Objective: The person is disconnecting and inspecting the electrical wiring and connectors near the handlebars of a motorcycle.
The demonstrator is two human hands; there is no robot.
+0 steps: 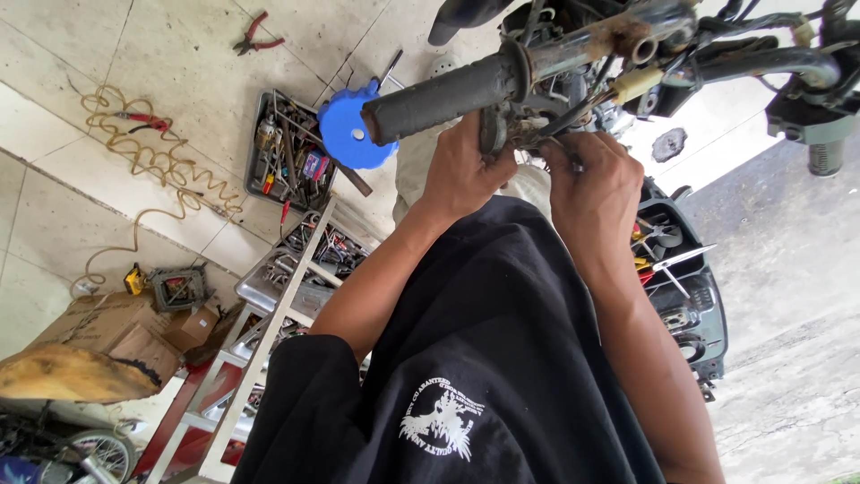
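Tiled workshop floor; left hand (461,170) and right hand (591,179) both pinch the switch housing (511,125) under the handlebar grip (439,99).

Both hands' fingertips vanish into the tangle of cables and metal parts just below the black handlebar grip (443,97), so what the left hand (461,170) and right hand (593,184) pinch cannot be told. The handlebar's far end is cut off by the top edge. Below the grip, the tools in the grey tray (288,154) are too small to identify. A black shirt (484,358) hides the floor beneath.
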